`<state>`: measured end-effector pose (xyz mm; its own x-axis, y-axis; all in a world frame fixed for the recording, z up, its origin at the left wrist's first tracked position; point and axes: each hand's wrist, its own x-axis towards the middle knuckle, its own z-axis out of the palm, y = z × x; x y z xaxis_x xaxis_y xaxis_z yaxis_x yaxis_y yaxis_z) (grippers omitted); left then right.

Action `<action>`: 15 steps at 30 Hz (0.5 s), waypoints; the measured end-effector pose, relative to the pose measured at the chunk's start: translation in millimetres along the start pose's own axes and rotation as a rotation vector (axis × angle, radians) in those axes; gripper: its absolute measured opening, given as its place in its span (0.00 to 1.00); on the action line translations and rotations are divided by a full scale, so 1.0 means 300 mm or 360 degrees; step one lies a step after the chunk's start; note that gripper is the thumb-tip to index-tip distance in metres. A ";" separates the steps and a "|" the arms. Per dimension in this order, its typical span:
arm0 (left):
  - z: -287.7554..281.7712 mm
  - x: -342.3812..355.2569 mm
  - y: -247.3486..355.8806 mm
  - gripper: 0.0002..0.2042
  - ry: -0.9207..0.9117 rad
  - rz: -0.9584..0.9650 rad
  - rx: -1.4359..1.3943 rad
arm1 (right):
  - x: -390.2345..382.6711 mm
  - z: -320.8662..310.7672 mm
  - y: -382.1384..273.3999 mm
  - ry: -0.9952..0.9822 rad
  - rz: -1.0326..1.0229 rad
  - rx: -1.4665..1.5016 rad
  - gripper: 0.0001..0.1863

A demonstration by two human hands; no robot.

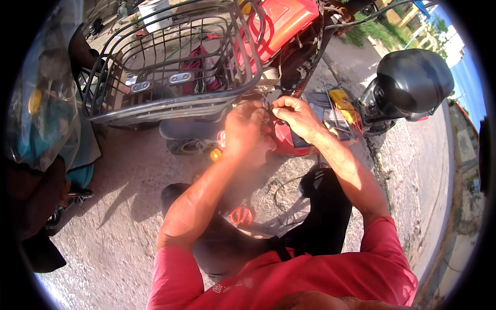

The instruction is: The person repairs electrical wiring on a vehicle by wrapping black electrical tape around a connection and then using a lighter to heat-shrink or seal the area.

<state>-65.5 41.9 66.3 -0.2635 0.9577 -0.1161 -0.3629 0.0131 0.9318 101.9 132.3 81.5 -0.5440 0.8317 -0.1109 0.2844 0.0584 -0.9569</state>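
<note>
My left hand (247, 129) and my right hand (295, 117) meet just under the front basket of a red scooter (283, 20). Both pinch thin wires (268, 106) that come out of the scooter's opened front, fingertips almost touching. The exact wire ends are hidden by my fingers. A dark wire-mesh basket (170, 62) sits above and left of my hands. Red-handled scissors (241, 215) lie on the ground below my left forearm.
A black seat or helmet-like dome (413, 77) of another vehicle stands at the right. A yellow multimeter (342, 101) rests on a tray beside it. A plastic-wrapped bundle (46, 98) hangs at the left. Rough concrete ground (124, 206) lies below.
</note>
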 end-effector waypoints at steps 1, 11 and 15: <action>-0.003 0.003 -0.003 0.10 0.0001 0.0009 0.0033 | 0.010 -0.006 0.002 -0.0025 0.0014 -0.0021 0.08; -0.026 0.008 -0.017 0.13 0.0001 0.0030 0.0131 | 0.061 -0.041 -0.045 -0.0025 0.0295 -0.0212 0.13; -0.035 -0.001 -0.016 0.13 -0.0023 0.0043 0.0186 | 0.058 -0.033 -0.071 -0.0023 0.0275 -0.0377 0.13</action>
<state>-73.0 38.6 58.4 -0.2585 0.9621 -0.0865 -0.2488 0.0203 0.9683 94.1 151.0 102.6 -0.4821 0.8327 -0.2724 0.5496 0.0453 -0.8342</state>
